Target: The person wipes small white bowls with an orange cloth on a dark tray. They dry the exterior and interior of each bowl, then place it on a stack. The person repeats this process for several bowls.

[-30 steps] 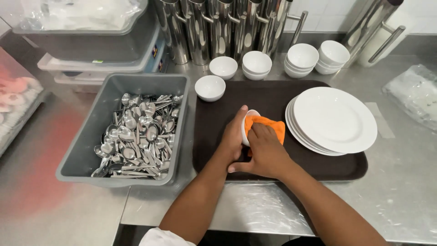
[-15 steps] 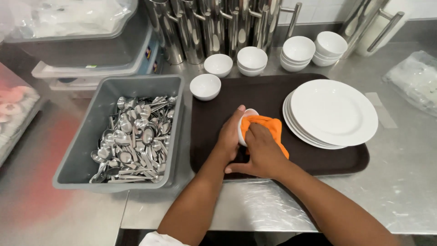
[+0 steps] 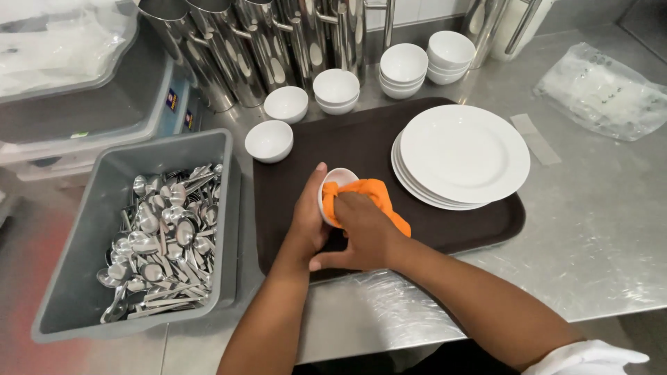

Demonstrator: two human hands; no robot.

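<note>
While I wiped the small white bowl (image 3: 338, 182) with the orange cloth (image 3: 368, 198), it seemed best to keep the bowl tipped on its side and braced, so the cloth could press into the hollow without the bowl skating across the dark brown tray (image 3: 445, 226). I judged that a firm, even push with the cloth bunched under my fingertips would clean it better than a loose swipe.

My left hand (image 3: 308, 219) lay over the tray's near half, fingers curled round the bowl's outer wall, thumb up along its rim, gripping it. My right hand (image 3: 365, 232) crossed in from the tray's near edge, fingers closed on the cloth and pushed into the bowl's mouth; the cloth's tail trailed over my wrist. Both forearms rose from below the tray's front rim.

On the tray's right half sat a stack of white plates (image 3: 464, 154). Left of the tray stood a grey tub (image 3: 76, 278) of spoons (image 3: 163, 239).
</note>
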